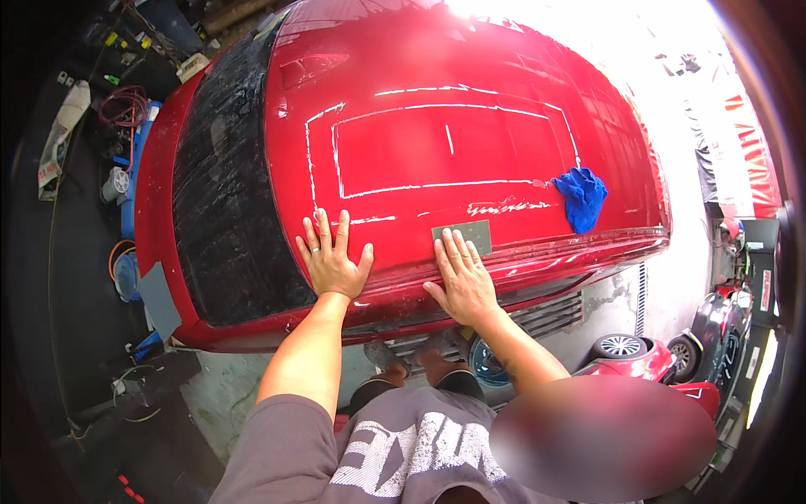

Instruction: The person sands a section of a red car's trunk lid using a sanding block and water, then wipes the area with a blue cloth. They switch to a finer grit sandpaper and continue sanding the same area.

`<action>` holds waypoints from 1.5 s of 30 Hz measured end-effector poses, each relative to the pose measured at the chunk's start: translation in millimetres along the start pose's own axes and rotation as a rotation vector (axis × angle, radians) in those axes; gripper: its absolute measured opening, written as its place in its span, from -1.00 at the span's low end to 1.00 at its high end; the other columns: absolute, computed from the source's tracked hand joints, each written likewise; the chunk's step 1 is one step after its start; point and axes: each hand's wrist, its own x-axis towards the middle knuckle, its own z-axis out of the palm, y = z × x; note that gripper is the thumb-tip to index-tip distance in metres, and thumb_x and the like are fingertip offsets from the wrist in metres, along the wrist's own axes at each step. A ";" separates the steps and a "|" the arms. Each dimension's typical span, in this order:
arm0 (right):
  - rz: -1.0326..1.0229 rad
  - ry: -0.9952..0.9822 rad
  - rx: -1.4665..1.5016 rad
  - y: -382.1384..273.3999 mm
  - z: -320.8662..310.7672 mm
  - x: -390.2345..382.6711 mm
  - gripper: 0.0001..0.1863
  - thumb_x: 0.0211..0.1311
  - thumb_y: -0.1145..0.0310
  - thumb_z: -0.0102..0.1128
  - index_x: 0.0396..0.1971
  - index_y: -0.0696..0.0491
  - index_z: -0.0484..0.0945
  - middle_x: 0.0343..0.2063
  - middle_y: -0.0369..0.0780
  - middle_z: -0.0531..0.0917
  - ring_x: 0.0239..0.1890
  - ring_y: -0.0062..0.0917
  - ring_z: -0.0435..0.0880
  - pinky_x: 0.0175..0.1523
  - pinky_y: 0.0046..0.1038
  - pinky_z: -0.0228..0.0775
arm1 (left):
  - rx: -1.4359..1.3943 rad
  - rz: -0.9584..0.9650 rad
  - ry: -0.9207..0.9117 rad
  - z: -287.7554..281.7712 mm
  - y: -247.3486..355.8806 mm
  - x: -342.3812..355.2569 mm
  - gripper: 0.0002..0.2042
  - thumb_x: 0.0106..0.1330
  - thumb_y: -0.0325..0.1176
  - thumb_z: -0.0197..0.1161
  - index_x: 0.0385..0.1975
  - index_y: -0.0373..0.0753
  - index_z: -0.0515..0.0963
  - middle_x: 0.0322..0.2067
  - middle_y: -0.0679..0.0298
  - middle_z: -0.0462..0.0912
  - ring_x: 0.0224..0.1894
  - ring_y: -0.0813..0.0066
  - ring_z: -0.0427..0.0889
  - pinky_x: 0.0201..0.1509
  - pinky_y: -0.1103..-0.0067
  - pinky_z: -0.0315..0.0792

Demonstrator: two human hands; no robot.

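Observation:
My left hand (334, 260) lies palm down with fingers spread on the red car's roof (399, 151), near the dark rear or front window (218, 185). My right hand (457, 273) rests flat on a small greyish-green sheet (476, 235), probably abrasive paper, with its fingers stretched out over it. Thin white outlines and streaks mark the glossy paint above both hands. A crumpled blue cloth (579, 197) sits on the roof to the right of my right hand.
A grey sheet (158, 298) leans by the car's left end. Hoses (122, 105) and blue containers (128, 269) line the dark left side. Below the car are a floor grate (554, 311) and my feet. At lower right are small red and black toy-like cars (621, 361).

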 end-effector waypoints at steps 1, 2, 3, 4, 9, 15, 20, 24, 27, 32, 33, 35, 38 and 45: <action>0.033 -0.069 -0.024 0.9 -3.7 8.5 -0.01 0.73 -0.28 0.18 0.77 0.23 0.28 0.82 0.11 0.20 0.90 -0.03 0.05 0.93 0.00 -0.13 | -0.011 0.008 0.012 0.0 -0.7 1.9 -0.07 0.49 0.31 0.32 0.85 0.22 0.28 0.89 -0.01 0.03 0.91 -0.30 -0.12 0.90 -0.29 -0.25; 0.019 -0.063 -0.033 3.3 -7.6 21.1 -0.01 0.73 -0.28 0.17 0.77 0.23 0.28 0.82 0.11 0.20 0.90 -0.03 0.06 0.92 0.01 -0.12 | -0.021 0.005 0.006 -0.5 -1.5 2.6 -0.06 0.46 0.31 0.34 0.85 0.23 0.28 0.89 -0.02 0.03 0.90 -0.32 -0.10 0.89 -0.31 -0.23; -0.027 -0.008 -0.006 9.3 -12.8 38.2 0.00 0.73 -0.28 0.18 0.78 0.23 0.27 0.82 0.11 0.20 0.90 -0.03 0.06 0.92 0.01 -0.12 | -0.029 0.002 -0.001 -0.6 -2.2 4.3 -0.05 0.45 0.30 0.35 0.85 0.23 0.29 0.88 -0.02 0.04 0.90 -0.32 -0.09 0.88 -0.32 -0.22; -0.028 -0.010 -0.014 15.1 -18.0 58.8 0.01 0.72 -0.28 0.18 0.78 0.23 0.26 0.83 0.11 0.19 0.90 -0.03 0.06 0.92 0.01 -0.12 | -0.040 0.006 0.003 -1.2 -2.9 5.1 -0.05 0.44 0.30 0.36 0.85 0.23 0.29 0.88 -0.02 0.04 0.90 -0.33 -0.08 0.88 -0.33 -0.22; -0.056 0.046 -0.102 58.2 -38.4 220.9 0.06 0.74 -0.33 0.10 0.82 0.24 0.16 0.84 0.14 0.14 0.91 -0.01 0.00 0.94 0.02 -0.18 | -0.086 0.008 -0.016 -3.8 -4.9 10.6 -0.03 0.36 0.24 0.46 0.82 0.20 0.36 0.86 -0.07 0.08 0.88 -0.41 -0.06 0.85 -0.40 -0.21; -0.037 0.121 -0.209 120.8 -60.2 465.2 0.04 0.78 -0.40 -0.08 0.82 0.20 0.19 0.83 0.12 0.19 0.89 -0.05 0.08 0.93 -0.05 -0.06 | -0.106 0.039 0.013 2.5 -11.7 14.0 -0.03 0.33 0.24 0.45 0.80 0.13 0.41 0.85 -0.16 0.11 0.88 -0.44 -0.05 0.84 -0.38 -0.20; 0.037 0.093 -0.173 162.1 -54.0 611.5 0.03 0.78 -0.42 -0.09 0.82 0.14 0.20 0.84 0.04 0.20 0.89 -0.06 0.10 0.92 -0.10 -0.03 | -0.096 0.037 0.020 7.2 -16.1 12.6 -0.08 0.38 0.34 0.35 0.76 0.17 0.47 0.85 -0.13 0.12 0.87 -0.44 -0.02 0.83 -0.39 -0.15; 0.003 0.163 -0.126 151.0 -33.8 547.1 0.01 0.78 -0.39 -0.06 0.81 0.15 0.22 0.81 0.09 0.25 0.86 0.02 0.14 0.89 -0.05 0.03 | -0.098 0.029 -0.006 5.3 -15.0 12.2 -0.06 0.36 0.32 0.37 0.79 0.18 0.43 0.84 -0.17 0.12 0.86 -0.48 0.01 0.81 -0.42 -0.13; -0.108 0.168 -0.074 97.7 -39.4 375.7 -0.02 0.77 -0.26 0.09 0.80 0.22 0.20 0.77 0.17 0.27 0.84 0.12 0.15 0.88 0.08 0.00 | -0.119 0.014 -0.025 1.2 -11.4 12.4 -0.03 0.32 0.22 0.47 0.80 0.16 0.40 0.85 -0.16 0.11 0.87 -0.46 -0.03 0.83 -0.40 -0.15; -0.061 -0.125 0.022 -12.3 -47.9 96.4 0.06 0.60 -0.21 0.32 0.75 0.31 0.26 0.77 0.27 0.22 0.86 0.19 0.08 0.89 0.20 -0.12 | -0.107 -0.005 -0.049 -3.8 -8.2 13.1 -0.01 0.34 0.24 0.45 0.83 0.24 0.32 0.88 -0.05 0.02 0.89 -0.37 -0.09 0.86 -0.37 -0.20; -0.040 -0.246 0.027 -17.2 -44.5 74.5 0.06 0.60 -0.23 0.31 0.75 0.30 0.28 0.78 0.25 0.22 0.87 0.17 0.08 0.89 0.20 -0.11 | -0.099 -0.004 -0.048 -3.7 -8.1 13.6 -0.01 0.34 0.24 0.45 0.83 0.25 0.31 0.88 -0.05 0.02 0.89 -0.37 -0.09 0.86 -0.37 -0.20; -0.086 -0.151 0.039 -6.3 -33.4 79.7 0.06 0.61 -0.25 0.30 0.75 0.29 0.29 0.78 0.24 0.23 0.87 0.14 0.08 0.89 0.19 -0.10 | -0.113 0.013 -0.023 -3.1 -8.9 14.2 -0.01 0.34 0.24 0.44 0.83 0.24 0.31 0.88 -0.05 0.04 0.89 -0.36 -0.09 0.85 -0.38 -0.20; -0.159 0.048 -0.010 35.6 -22.1 176.3 0.05 0.66 -0.28 0.23 0.77 0.25 0.26 0.81 0.16 0.21 0.89 0.04 0.07 0.91 0.09 -0.12 | -0.115 0.026 0.013 -0.4 -10.5 13.2 -0.03 0.33 0.23 0.43 0.81 0.21 0.36 0.87 -0.08 0.07 0.89 -0.40 -0.08 0.84 -0.40 -0.18; 0.024 0.076 -0.205 109.8 -61.3 581.6 0.06 0.74 -0.49 -0.10 0.78 0.14 0.30 0.82 0.07 0.24 0.88 -0.05 0.14 0.90 -0.04 0.02 | -0.123 0.030 -0.004 6.2 -16.2 12.5 -0.01 0.26 0.26 0.47 0.78 0.20 0.43 0.85 -0.12 0.12 0.87 -0.44 -0.03 0.81 -0.42 -0.13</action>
